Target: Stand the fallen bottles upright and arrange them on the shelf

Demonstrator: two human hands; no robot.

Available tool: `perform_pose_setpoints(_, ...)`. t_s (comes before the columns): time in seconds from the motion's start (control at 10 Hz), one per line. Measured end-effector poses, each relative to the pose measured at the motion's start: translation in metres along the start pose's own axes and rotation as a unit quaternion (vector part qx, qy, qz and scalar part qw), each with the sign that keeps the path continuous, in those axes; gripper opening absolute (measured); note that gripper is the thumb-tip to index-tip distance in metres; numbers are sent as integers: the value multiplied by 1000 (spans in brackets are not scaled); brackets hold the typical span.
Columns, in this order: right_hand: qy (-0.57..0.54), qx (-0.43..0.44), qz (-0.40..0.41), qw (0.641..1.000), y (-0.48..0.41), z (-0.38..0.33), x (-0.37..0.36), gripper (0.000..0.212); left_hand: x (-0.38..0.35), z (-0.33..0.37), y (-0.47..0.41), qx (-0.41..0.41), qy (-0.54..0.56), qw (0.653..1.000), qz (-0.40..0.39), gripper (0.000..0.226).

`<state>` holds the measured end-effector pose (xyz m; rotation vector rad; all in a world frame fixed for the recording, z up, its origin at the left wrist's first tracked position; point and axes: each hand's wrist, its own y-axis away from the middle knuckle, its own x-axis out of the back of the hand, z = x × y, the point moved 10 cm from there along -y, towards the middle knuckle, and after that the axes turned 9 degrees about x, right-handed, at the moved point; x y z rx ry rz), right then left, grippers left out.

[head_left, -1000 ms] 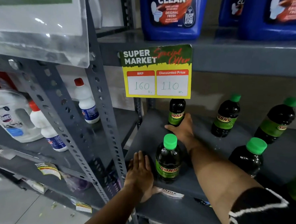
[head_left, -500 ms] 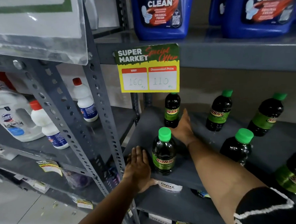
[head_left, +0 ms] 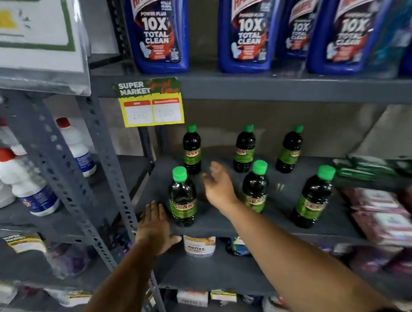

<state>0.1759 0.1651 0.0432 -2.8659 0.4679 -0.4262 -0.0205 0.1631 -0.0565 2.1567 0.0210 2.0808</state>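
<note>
Six green-capped dark bottles, four blue cleaner jugs, three white bottles, two hands.

The shelf is matt grey painted metal, its perforated upright the same dull finish. The dark bottles look like glossy clear plastic with smooth green plastic caps and shiny printed labels. The blue jugs above are glossy plastic. The price card looks like smooth printed paper.

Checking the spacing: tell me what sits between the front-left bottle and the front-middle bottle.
In the head view, only the open right hand hovers between the front-left bottle and the front-middle bottle, touching neither.
</note>
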Motion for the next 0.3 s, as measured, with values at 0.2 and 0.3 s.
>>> perform_pose_setpoints(0.2, 226, 226, -48, 946, 100, -81, 50, 51, 33, 7, 40, -5, 0, 993, 115, 97)
perform_pose_setpoints(0.3, 337, 294, -16, 894, 131, -90, 75, 52, 68, 3, 65, -12, 36, 975, 221, 83)
